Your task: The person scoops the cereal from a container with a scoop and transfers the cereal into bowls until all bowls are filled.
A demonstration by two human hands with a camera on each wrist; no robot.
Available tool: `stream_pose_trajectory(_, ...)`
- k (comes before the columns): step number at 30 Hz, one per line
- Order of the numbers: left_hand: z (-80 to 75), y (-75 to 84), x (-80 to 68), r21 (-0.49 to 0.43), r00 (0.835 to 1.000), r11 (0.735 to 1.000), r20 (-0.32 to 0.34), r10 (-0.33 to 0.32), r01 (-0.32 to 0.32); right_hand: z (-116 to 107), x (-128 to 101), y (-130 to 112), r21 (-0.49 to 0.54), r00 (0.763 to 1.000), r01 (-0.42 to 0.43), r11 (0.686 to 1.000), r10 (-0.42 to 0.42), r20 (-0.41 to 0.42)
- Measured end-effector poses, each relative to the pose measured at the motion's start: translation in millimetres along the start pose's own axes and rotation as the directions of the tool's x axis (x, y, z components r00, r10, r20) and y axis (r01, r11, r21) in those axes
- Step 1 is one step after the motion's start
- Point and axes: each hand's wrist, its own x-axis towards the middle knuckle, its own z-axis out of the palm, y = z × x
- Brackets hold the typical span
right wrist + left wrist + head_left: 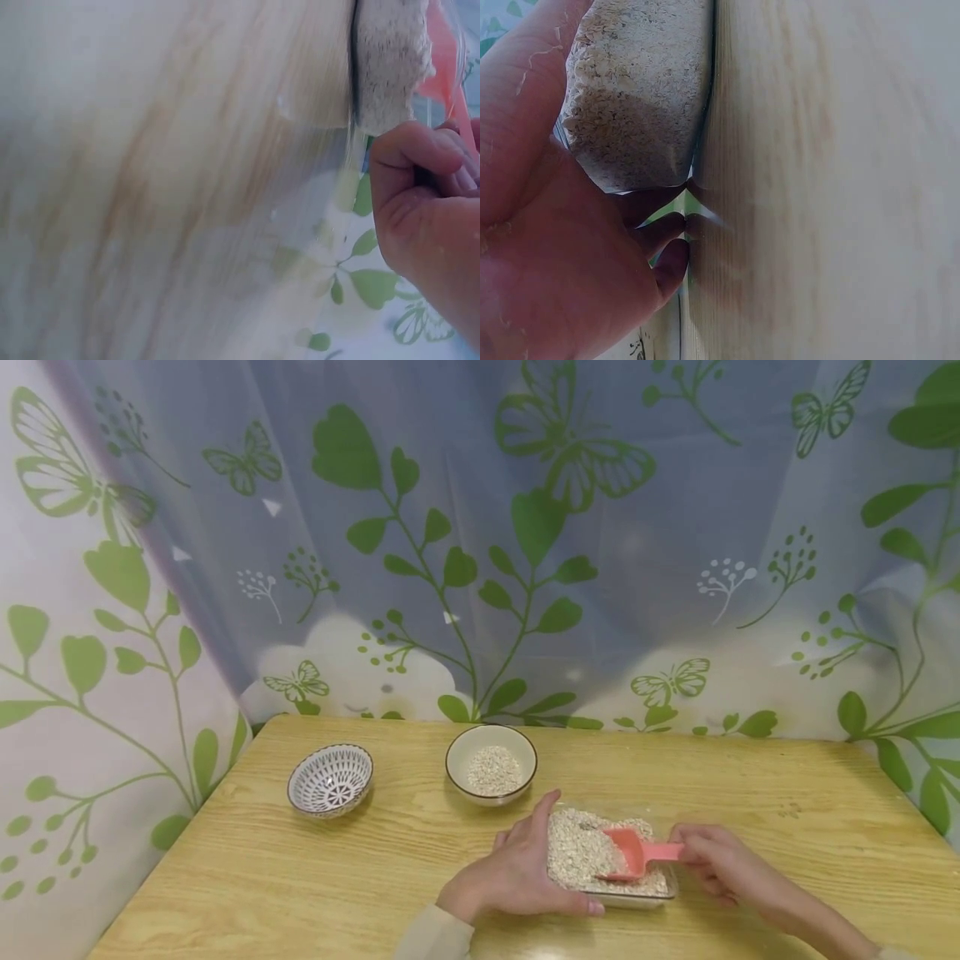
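A clear rectangular container full of rolled oats stands on the table near its front. My left hand grips the container's left end, thumb along the front wall and fingers toward the back. In the left wrist view, oats show through the clear wall beside the palm. My right hand holds the pink scoop by its handle, fingers curled round it. The scoop's bowl lies tilted in the oats, its mouth to the left. In the right wrist view the curled hand hides most of the handle.
Behind the container stands a cream bowl with a dark rim and some oats in its bottom. A patterned bowl sits at the left of the wooden table. A leaf-and-butterfly curtain hangs along the table's back edge.
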Motion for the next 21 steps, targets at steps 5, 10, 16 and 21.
stream_pose_trajectory(5, 0.1, -0.8, 0.5, -0.002, 1.000, 1.000, 0.004, 0.008, -0.008, 7.7, -0.4, -1.4, -0.041, 0.999, 0.005, 0.999, -0.006, -0.041)
stream_pose_trajectory(10, -0.1, -1.6, 0.8, 0.002, 1.000, 1.000, 0.002, 0.002, -0.002, 10.6, -0.2, -1.2, -0.041, 0.998, 0.017, 0.999, -0.019, -0.052)
stream_pose_trajectory(16, -0.9, -0.4, -0.2, -0.001, 1.000, 1.000, -0.001, -0.005, 0.005, 9.1, 0.0, 0.5, -0.052, 0.998, 0.050, 0.997, -0.052, -0.035)
stream_pose_trajectory(21, -0.9, 1.4, -1.1, 0.000, 1.000, 1.000, 0.001, -0.016, 0.016, 6.6, 0.5, 1.3, -0.022, 0.999, 0.027, 0.999, -0.027, -0.025)
